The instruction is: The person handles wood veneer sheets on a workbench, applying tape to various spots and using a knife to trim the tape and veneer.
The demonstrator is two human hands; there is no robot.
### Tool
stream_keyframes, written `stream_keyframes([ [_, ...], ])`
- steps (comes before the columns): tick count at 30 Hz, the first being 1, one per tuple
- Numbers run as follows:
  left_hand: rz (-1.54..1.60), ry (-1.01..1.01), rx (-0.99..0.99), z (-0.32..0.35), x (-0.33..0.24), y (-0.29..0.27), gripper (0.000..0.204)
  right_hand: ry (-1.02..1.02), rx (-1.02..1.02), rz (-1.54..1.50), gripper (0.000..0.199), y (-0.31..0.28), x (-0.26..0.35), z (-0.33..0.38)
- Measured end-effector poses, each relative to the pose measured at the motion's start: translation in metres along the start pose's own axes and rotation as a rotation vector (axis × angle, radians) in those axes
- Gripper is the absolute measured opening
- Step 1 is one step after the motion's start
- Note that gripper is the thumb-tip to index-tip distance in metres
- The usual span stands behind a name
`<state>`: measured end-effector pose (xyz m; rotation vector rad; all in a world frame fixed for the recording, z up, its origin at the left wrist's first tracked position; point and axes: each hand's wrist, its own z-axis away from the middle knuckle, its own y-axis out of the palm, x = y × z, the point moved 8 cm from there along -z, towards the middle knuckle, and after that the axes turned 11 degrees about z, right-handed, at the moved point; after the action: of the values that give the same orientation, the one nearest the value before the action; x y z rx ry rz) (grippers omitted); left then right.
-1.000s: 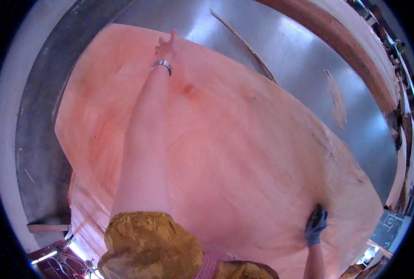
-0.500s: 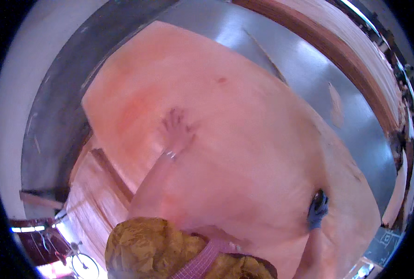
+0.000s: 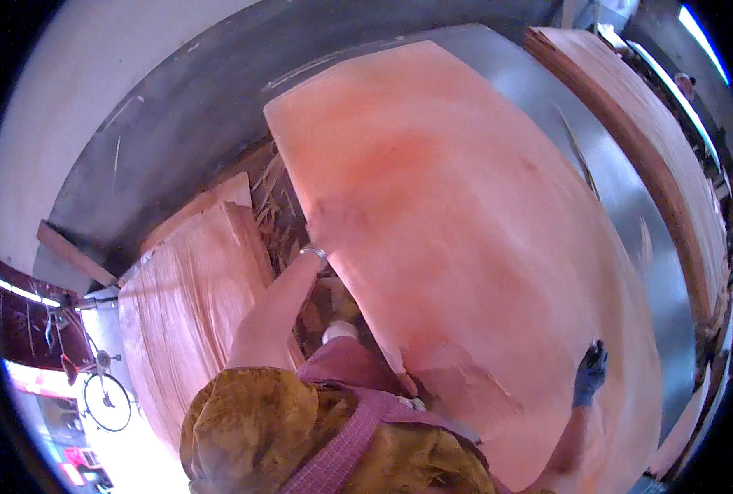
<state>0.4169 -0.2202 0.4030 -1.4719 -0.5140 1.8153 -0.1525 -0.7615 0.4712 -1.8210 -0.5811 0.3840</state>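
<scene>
Two hands, the left (image 3: pixel 338 221) bare and the right (image 3: pixel 592 370) in a dark glove, are at a broad sheet (image 3: pixel 473 222) of reddish wood lying on a grey desk (image 3: pixel 515 72), its long axis running from near right to far left. The left hand is nearer the sheet's left edge, too blurred to tell whether spread or pinching. The right, fingers curled, is at the sheet's near right part; whether it grips cannot be told. A wood stack (image 3: pixel 181 292) sits left of the sheet.
</scene>
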Motion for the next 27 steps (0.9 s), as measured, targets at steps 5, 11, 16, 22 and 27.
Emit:
stream_keyframes([
  [5,0.338,-0.199,-0.392,-0.158,0.171,-0.111,0.107,-0.275,-0.076,0.062,0.032,-0.014,0.197,0.077],
  [11,0.776,-0.141,-0.431,-0.409,0.25,-0.201,0.094,-0.168,0.167,-0.017,0.036,0.018,0.389,0.108],
  [16,1.449,-0.007,-0.173,-0.524,0.225,-0.205,0.062,-0.367,0.14,0.183,0.035,0.032,0.549,0.094],
  [22,1.095,0.2,-0.354,-0.577,0.264,-0.232,0.06,-0.309,0.2,0.23,0.035,0.073,0.592,0.092],
  [27,0.936,0.225,-0.453,-0.554,0.23,-0.242,0.065,-0.253,0.256,0.278,0.036,0.06,0.592,0.097],
])
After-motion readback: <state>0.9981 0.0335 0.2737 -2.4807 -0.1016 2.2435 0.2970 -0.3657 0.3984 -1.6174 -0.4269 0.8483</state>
